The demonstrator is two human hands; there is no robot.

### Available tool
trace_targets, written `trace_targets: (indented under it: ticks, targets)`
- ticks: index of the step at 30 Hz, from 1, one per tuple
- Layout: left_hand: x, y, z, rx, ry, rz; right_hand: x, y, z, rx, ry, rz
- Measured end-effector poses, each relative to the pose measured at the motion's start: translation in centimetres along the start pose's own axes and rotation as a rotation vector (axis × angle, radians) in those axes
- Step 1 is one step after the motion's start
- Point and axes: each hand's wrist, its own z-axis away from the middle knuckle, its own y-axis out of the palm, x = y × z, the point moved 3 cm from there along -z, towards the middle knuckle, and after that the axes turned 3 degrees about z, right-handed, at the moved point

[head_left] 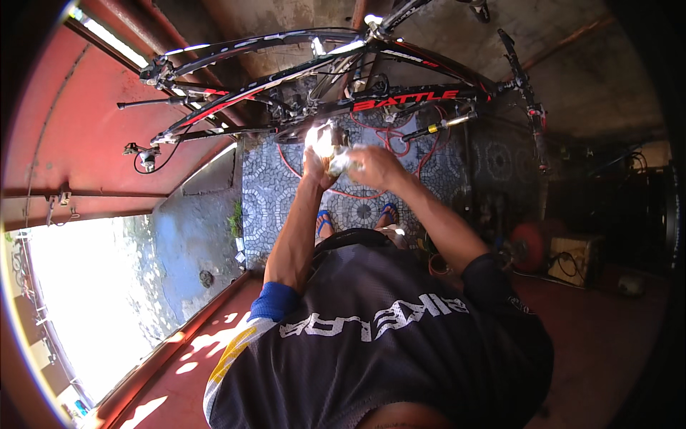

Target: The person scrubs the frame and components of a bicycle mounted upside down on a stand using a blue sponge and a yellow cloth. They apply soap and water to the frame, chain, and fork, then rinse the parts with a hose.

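My left hand [316, 170] is raised just below the bike frame, with its fingers closed round a small object [326, 141] that glare washes out to white. Close beside it on the right, my right hand [376, 167] is curled with the fingers toward the same object. Something whitish [346, 161], perhaps a cloth, shows at its fingertips, but motion blurs it. What exactly the two hands hold cannot be made out. Right behind them hangs a black bicycle frame [405, 101] with red and white markings, and its lower middle part lies nearest my hands.
A red hose [289, 166] loops over the patterned tile floor [271, 214]. A dark rod with a yellow band [432, 129] sits under the frame. Handlebars [530, 107] stick out at the right. A wooden box [574, 259] and a red disc [530, 243] stand at the lower right.
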Motion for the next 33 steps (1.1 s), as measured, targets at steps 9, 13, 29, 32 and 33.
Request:
trace_targets:
  ticks: [9, 13, 29, 32, 33]
  targets:
    - [0.4, -1.7, -0.3, -0.137, -0.06, -0.164, 3.4, -0.4, 3.0, -0.013, 0.067, 0.083]
    - [1.5, 0.9, 0.3, -0.206, -0.095, -0.154, 1.9, -0.8, 4.9, 0.082, 0.169, 0.091]
    - [3.2, 1.8, -0.8, -0.262, 0.107, -0.256, -1.3, -3.8, -0.2, -0.305, 0.249, 0.119]
    - [3.1, 0.1, -1.3, -0.231, 0.133, -0.175, -0.7, -0.6, -1.2, -0.171, 0.2, 0.212]
    - [2.7, -0.3, -1.6, -0.233, 0.17, -0.169, -0.2, 0.5, 0.1, -0.282, 0.064, 0.174]
